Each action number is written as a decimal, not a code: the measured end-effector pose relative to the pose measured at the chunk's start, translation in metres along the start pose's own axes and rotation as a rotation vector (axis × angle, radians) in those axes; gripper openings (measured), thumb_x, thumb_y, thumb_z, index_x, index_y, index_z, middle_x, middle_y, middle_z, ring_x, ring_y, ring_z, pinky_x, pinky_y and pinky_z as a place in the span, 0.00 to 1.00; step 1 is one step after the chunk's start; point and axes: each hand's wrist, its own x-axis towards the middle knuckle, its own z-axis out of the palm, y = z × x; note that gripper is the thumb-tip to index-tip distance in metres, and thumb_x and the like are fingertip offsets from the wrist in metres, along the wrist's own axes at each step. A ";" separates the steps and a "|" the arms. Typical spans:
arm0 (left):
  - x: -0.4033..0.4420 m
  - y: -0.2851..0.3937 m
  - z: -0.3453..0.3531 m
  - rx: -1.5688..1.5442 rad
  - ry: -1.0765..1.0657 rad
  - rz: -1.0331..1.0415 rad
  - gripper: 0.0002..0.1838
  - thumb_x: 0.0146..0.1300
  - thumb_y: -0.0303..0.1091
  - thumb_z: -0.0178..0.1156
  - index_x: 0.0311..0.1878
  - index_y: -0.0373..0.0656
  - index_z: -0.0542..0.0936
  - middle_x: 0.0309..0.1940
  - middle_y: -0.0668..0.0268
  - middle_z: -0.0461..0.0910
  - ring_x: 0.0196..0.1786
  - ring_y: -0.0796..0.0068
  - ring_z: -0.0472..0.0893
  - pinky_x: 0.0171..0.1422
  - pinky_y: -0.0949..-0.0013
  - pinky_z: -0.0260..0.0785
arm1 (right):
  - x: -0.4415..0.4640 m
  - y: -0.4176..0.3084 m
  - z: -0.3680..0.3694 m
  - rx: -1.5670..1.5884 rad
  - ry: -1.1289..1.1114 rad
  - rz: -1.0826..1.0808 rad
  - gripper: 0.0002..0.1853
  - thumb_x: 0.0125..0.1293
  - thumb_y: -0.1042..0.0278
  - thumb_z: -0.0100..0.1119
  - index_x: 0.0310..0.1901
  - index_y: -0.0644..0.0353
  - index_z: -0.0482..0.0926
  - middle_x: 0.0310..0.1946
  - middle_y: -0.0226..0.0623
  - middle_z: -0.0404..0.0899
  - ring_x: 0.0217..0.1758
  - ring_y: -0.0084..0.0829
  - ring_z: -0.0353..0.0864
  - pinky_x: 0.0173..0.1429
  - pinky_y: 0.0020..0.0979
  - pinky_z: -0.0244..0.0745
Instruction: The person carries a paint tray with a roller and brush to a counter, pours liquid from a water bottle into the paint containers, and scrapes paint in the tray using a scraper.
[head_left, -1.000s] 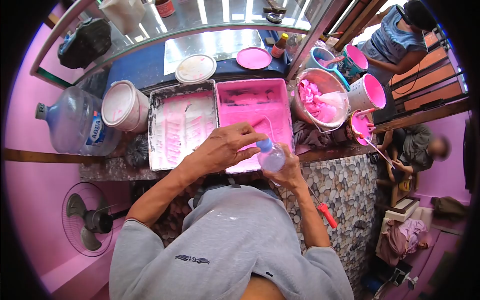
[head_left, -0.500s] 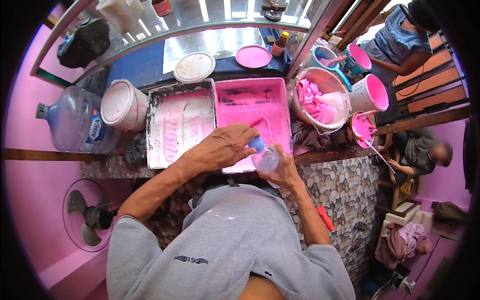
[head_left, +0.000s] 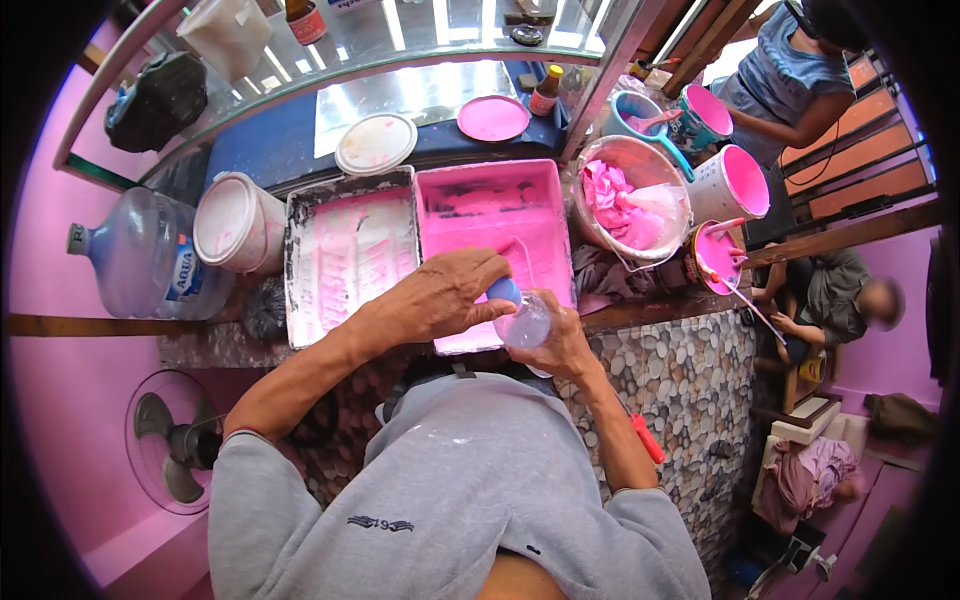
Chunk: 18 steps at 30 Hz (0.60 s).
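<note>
In front of my body, my right hand (head_left: 562, 342) is wrapped round a small clear plastic bottle (head_left: 526, 327). My left hand (head_left: 448, 292) grips the bottle's blue cap (head_left: 504, 291) between thumb and fingers. The cap sits at the bottle's mouth; whether it is screwed on or loose I cannot tell. Behind the hands lies a paint tray (head_left: 560, 215) coated in bright pink. A bent wire roller frame (head_left: 527, 262) shows in it, partly hidden by my left hand. To its left is a second tray (head_left: 292, 300), with whitish-pink paint and dark, stained edges.
A lidded white pail (head_left: 240, 228) and a large water bottle (head_left: 140, 245) stand at left. At right are a bucket of pink cloth or plastic (head_left: 640, 250), pink paint pails (head_left: 745, 185) and a red handle (head_left: 648, 438) by my forearm. Other people are at the right; a fan (head_left: 180, 445) stands lower left.
The view has shifted slightly, so the trays and pails appear a little further left. Both hands stay on the bottle and cap, with the bottle's angle turned slightly.
</note>
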 end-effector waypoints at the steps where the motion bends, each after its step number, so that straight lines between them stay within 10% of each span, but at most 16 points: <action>1: 0.000 -0.001 0.003 0.001 0.001 0.003 0.18 0.60 0.45 0.55 0.42 0.38 0.71 0.33 0.55 0.72 0.38 0.56 0.74 0.43 0.59 0.67 | 0.000 0.000 0.001 0.013 0.009 0.019 0.36 0.36 0.64 0.71 0.51 0.59 0.65 0.32 0.48 0.78 0.36 0.48 0.80 0.39 0.40 0.76; 11: -0.022 -0.019 0.055 0.317 0.221 -0.148 0.21 0.60 0.50 0.52 0.29 0.39 0.75 0.21 0.58 0.73 0.31 0.55 0.77 0.38 0.58 0.69 | -0.001 -0.003 0.013 -0.191 -0.026 0.129 0.36 0.35 0.60 0.73 0.50 0.57 0.68 0.30 0.45 0.79 0.32 0.44 0.81 0.35 0.39 0.75; 18: -0.045 -0.008 0.041 0.009 0.330 -0.255 0.21 0.59 0.46 0.55 0.49 0.41 0.71 0.42 0.54 0.72 0.43 0.55 0.76 0.45 0.58 0.70 | 0.007 -0.018 0.029 -0.066 0.017 -0.014 0.26 0.40 0.68 0.67 0.43 0.61 0.68 0.24 0.43 0.76 0.28 0.38 0.80 0.34 0.35 0.74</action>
